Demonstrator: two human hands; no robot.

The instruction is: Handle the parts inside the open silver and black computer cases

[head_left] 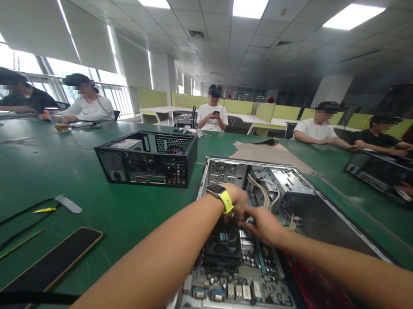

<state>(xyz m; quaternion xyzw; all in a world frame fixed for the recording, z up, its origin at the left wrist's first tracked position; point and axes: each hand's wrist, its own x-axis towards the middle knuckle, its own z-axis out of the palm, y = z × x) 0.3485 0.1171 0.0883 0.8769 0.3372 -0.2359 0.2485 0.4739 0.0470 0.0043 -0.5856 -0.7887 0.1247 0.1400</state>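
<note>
An opened computer case (pixel 332 218) lies in front of me with its motherboard (pixel 272 279) showing. My left hand (pixel 237 200), wearing a smartwatch (pixel 221 195) with a yellow-green band, reaches in just beyond the black CPU cooler fan (pixel 224 242). Its fingers curl downward and are mostly hidden by the hand. From the right, my right hand (pixel 267 226) meets it, thumb and fingers pinched together by the left fingertips. What either hand grips is too small or covered to make out. Pale cables (pixel 265 188) run beyond the hands beside the metal drive bay (pixel 290 180).
A second black computer case (pixel 144 164) stands on the green table (pixel 142 220) to the left. Nearer are a smartphone (pixel 53 261) and a black cable (pixel 17 215). Brown sheet material (pixel 262 153) lies beyond. Several people sit around, one with a phone (pixel 216 113).
</note>
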